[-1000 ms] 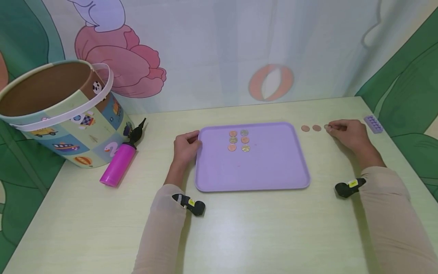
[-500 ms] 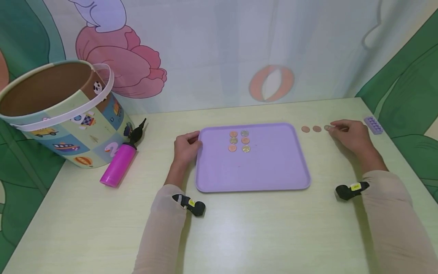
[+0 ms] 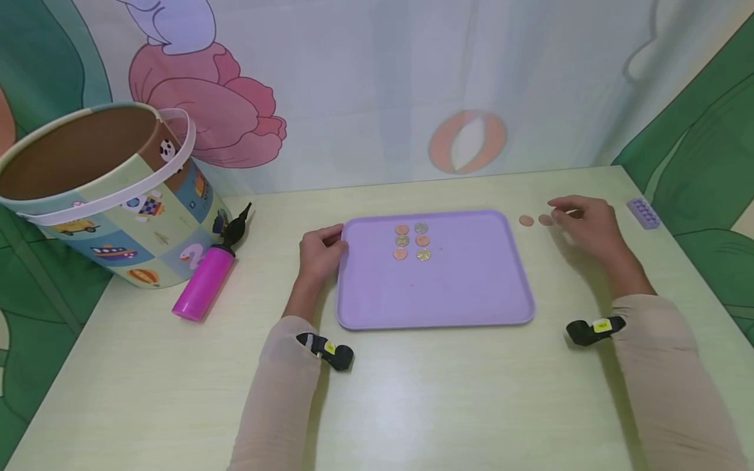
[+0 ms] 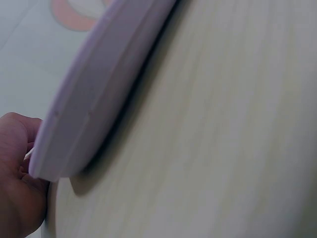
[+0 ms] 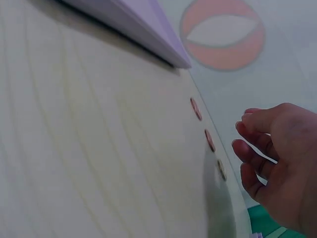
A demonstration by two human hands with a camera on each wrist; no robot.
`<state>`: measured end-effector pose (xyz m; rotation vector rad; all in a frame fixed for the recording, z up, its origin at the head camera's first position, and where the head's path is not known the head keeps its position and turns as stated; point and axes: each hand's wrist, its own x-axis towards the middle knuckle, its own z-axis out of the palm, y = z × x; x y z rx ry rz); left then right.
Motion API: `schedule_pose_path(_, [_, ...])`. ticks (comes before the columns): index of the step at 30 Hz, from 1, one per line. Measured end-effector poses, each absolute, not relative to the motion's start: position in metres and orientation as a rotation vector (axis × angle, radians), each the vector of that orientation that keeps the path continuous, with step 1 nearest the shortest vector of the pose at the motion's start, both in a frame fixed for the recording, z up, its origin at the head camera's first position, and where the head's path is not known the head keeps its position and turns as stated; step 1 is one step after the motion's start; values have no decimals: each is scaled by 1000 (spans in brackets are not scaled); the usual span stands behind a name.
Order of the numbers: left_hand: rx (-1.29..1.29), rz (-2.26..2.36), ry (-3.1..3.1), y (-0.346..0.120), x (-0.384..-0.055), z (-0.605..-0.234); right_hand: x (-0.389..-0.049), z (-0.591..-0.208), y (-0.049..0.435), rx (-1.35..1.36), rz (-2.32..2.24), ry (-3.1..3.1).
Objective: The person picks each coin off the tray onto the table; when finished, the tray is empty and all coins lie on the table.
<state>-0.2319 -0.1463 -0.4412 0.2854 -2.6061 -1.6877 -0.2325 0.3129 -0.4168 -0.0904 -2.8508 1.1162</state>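
Note:
My left hand (image 3: 320,258) holds the left edge of a purple tray (image 3: 471,281), with thumb and index finger at the rim; the left wrist view shows the hand (image 4: 19,173) at the tray's corner. Two short columns of copper and brass or silver coins (image 3: 422,241) lie on the tray. My right hand (image 3: 589,226) hovers over the table right of the tray, fingers loosely bent and no coin seen in them. Beneath it in the right wrist view lie two copper coins (image 5: 196,109) and a paler coin (image 5: 221,170) in a row; the head view hides the paler one.
A small purple studded block (image 3: 643,214) lies near the table's right edge. On the left stand a large patterned bucket (image 3: 147,222) and a pink hand pump (image 3: 204,284) leaning close to it. A printed curtain (image 3: 353,98) hangs behind the table (image 3: 442,392).
My right hand has let go of the paler coin, lifted slightly and moved left over the row. My left hand and the tray have stayed put.

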Motion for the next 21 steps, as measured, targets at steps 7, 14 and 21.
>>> schedule_pose_path(7, [273,-1684,-2601,-147,-232,-442,-233,-411,294,33,1254,-2757])
schedule_pose_path(14, [272,-1688,-2594,-147,-233,-443,-230,-402,267,100,1324,-2765])
schedule_pose_path(21, [279,-1688,-2599,-147,-233,-443,-230,-397,238,212,1422,-2736])
